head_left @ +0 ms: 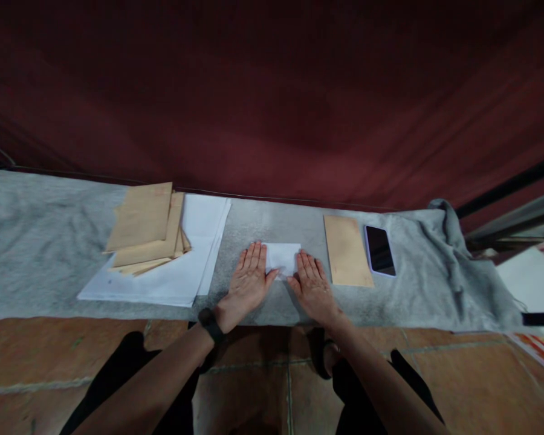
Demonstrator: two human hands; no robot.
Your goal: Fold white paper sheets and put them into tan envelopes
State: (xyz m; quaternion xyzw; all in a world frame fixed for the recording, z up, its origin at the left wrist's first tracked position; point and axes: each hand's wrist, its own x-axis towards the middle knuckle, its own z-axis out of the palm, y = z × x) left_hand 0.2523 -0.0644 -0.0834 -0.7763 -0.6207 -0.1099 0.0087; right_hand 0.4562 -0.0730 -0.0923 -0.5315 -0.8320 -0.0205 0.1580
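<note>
A small white folded sheet of paper (pixel 283 257) lies flat on the grey cloth, between my two hands. My left hand (pixel 250 275) rests palm down on its left side, fingers stretched out and pointing away from me. On the right side, my right hand (pixel 312 284) lies flat in the same way, its fingertips at the paper's edge. Both thumbs point inward near the paper's lower edge. The parts of the paper under my hands are hidden.
Left of my hands, several brown envelopes (pixel 142 220) lie on a stack of white sheets (pixel 163 288). To the right are a single brown envelope (pixel 348 251) and a phone (pixel 381 251). The grey cloth (pixel 272 217) covers a narrow surface before a dark red hanging (pixel 272 121).
</note>
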